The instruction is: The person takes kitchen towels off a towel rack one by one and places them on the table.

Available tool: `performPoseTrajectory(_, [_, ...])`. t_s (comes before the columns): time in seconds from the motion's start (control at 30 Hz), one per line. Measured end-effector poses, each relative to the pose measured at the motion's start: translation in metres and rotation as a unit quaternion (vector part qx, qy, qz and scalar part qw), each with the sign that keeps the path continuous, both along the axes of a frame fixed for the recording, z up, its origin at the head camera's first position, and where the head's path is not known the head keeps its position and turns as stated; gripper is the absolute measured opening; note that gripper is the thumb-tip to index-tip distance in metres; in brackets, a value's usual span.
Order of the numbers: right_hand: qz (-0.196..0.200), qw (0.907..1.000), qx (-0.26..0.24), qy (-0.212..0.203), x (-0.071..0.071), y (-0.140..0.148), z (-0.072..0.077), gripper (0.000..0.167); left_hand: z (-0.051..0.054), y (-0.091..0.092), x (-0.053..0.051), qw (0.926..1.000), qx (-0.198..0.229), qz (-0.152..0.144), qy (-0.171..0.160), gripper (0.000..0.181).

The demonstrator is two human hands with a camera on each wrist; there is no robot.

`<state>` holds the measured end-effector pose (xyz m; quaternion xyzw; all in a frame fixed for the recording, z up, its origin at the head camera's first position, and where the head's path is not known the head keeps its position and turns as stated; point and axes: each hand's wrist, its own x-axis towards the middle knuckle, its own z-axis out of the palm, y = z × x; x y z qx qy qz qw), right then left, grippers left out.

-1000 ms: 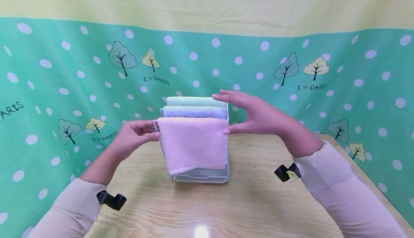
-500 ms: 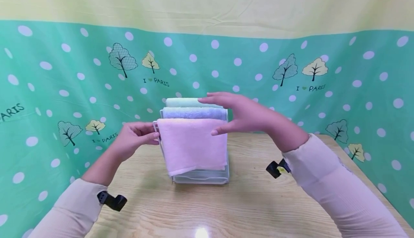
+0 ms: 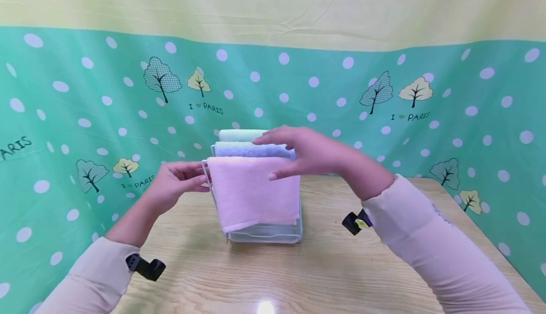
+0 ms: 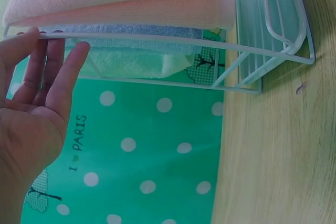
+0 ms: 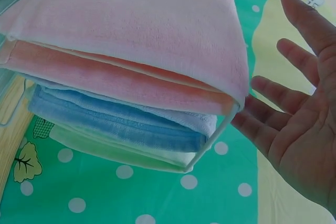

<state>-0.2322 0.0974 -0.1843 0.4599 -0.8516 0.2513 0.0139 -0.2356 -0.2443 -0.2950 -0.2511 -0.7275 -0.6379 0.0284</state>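
White wire rack (image 3: 265, 236) is sitting near the worktop's (image 3: 324, 271) far edge, pink towel (image 3: 251, 190) hanging in front of blue towel (image 3: 243, 150) and green towel (image 3: 240, 135). Left hand (image 3: 172, 185) has a pinch grip on its left side, right hand (image 3: 315, 150) is spread loosely by the pink one.

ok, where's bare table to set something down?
Bare: light wooden table before the white wire rack, between the beige sleeves; also right of the rack. Crowded: rack top, with pink towel, blue towel, mint towel, left hand, right hand.
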Motion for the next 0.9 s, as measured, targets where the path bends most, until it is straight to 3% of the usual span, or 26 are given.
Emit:
performPoseTrajectory(0.13, [0.014, 0.9999, -0.002, 0.0, -0.001, -0.004, 0.0, 0.065, -0.002, 0.0, 0.001, 1.0, 0.001, 0.003, -0.008, 0.03])
performPoseTrajectory(0.37, [-0.005, 0.9996, 0.028, 0.009, -0.003, -0.011, 0.003, 0.063, -0.004, 0.0, 0.0, 0.9999, 0.009, -0.003, -0.012, 0.032])
performPoseTrajectory(0.63, [-0.001, 0.999, 0.041, 0.021, -0.01, -0.019, 0.001, 0.059, -0.005, 0.001, -0.001, 0.9996, 0.021, -0.009, -0.014, 0.034])
performPoseTrajectory(0.9, [-0.016, 0.9995, 0.022, -0.012, -0.019, -0.025, -0.005, 0.054, -0.005, 0.002, -0.001, 0.9989, 0.038, -0.027, -0.01, 0.036])
